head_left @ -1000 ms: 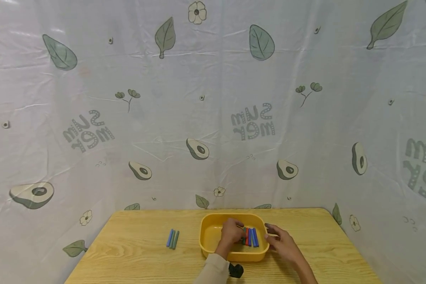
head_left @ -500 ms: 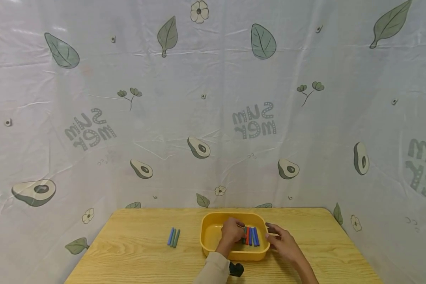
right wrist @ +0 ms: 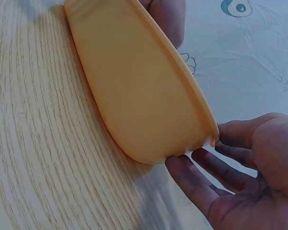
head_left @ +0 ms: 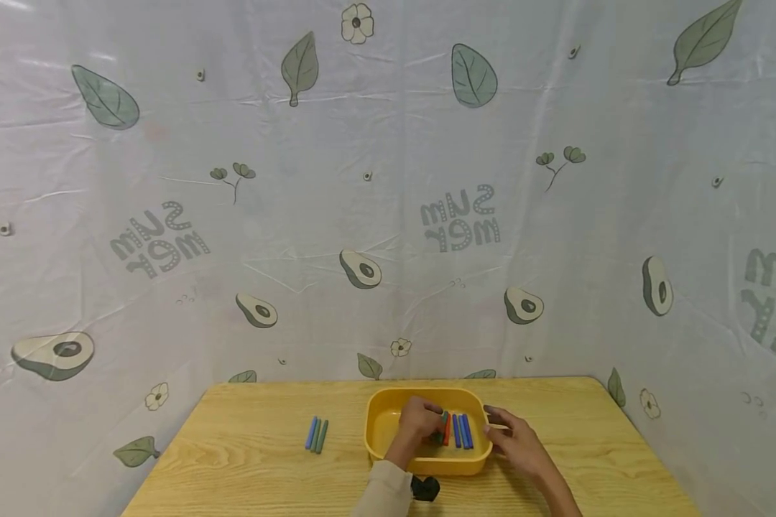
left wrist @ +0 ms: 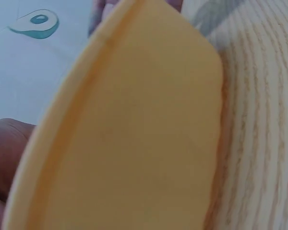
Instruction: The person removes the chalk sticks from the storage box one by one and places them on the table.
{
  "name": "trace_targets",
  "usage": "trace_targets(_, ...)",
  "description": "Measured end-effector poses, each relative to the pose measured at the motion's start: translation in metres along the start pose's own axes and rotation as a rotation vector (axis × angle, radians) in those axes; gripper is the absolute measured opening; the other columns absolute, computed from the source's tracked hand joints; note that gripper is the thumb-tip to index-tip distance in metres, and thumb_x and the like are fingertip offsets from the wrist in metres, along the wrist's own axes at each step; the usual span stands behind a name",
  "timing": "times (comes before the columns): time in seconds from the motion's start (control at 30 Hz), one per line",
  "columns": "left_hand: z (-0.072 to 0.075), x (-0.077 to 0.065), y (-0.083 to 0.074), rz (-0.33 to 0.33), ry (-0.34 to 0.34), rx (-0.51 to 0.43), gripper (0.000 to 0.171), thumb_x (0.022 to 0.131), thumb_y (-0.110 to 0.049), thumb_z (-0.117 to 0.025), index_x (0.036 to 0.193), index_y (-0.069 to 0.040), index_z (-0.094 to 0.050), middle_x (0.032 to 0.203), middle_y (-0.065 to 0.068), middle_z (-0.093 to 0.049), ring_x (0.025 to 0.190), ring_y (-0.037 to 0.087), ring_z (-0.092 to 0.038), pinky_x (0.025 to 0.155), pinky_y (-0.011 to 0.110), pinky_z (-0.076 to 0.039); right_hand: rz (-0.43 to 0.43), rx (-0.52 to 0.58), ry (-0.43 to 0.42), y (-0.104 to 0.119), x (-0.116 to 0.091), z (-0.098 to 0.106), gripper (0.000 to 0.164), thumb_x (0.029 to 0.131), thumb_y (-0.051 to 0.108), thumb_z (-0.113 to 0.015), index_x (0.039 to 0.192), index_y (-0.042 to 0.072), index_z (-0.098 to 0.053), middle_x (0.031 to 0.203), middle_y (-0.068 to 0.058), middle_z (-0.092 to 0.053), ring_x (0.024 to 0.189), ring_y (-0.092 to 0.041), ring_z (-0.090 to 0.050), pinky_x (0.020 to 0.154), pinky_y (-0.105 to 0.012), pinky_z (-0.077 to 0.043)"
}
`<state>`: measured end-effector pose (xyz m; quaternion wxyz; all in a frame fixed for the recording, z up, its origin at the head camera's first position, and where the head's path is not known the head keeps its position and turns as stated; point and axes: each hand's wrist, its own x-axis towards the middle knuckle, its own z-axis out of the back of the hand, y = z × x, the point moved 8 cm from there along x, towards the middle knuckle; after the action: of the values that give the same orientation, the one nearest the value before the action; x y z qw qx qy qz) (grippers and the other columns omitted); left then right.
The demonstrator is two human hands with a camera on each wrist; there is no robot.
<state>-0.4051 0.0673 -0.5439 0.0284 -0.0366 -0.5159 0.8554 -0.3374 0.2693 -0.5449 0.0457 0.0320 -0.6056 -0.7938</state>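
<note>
A yellow plastic tray stands on the table, with several crayon-like sticks inside. My left hand reaches into it, fingers curled at a dark green stick and a red stick; its fingertips are partly hidden. To their right lie blue sticks side by side. In the left wrist view the tray's wall hides most of the left hand. My right hand is at the tray's right end. The right wrist view shows its fairly straight fingers touching the outer wall and rim.
Left of the tray, a light blue stick and two greenish sticks lie together on the wooden table. A printed curtain hangs behind the table and along its sides. Something black sits at the left wrist.
The red stick has shifted left and tilted, along with my left hand, leaving a gap to the blue ones. The right hand stays at the tray's end.
</note>
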Motion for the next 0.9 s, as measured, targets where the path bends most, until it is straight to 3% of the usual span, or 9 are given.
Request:
trace_targets(0.33,0.020,-0.004,0.005,0.063,0.076,-0.236,0.031,0.084,0.009,-0.076,0.114,0.005,-0.080,0.095,0.014,-0.077,0.076,0.021,-0.075,0.070,0.042,-0.067,0.004,0.002,0.013,0.000,0.001,-0.001,0.059,0.111,0.012,-0.057,0.160,-0.012,-0.037,0.152,-0.041,-0.050,0.128,-0.047,-0.066,0.091,-0.042,-0.066)
trace_targets(0.73,0.050,-0.005,-0.010,-0.003,0.089,-0.311,0.035,0.086,0.008,-0.073,0.121,0.007,-0.077,0.107,0.022,-0.072,0.083,0.025,-0.072,0.072,0.044,-0.067,-0.002,-0.006,0.008,0.003,0.008,0.003,0.058,0.110,0.012,-0.058,0.160,-0.011,-0.038,0.151,-0.039,-0.051,0.128,-0.045,-0.067,0.091,-0.042,-0.066)
trace_targets(0.9,0.063,-0.001,-0.010,0.007,0.093,-0.311,0.037,0.087,0.008,-0.073,0.124,0.006,-0.077,0.109,0.022,-0.073,0.085,0.024,-0.072,0.074,0.042,-0.068,0.004,-0.013,0.007,0.005,0.011,0.006,0.058,0.110,0.012,-0.058,0.160,-0.011,-0.039,0.152,-0.039,-0.052,0.130,-0.047,-0.066,0.091,-0.041,-0.065)
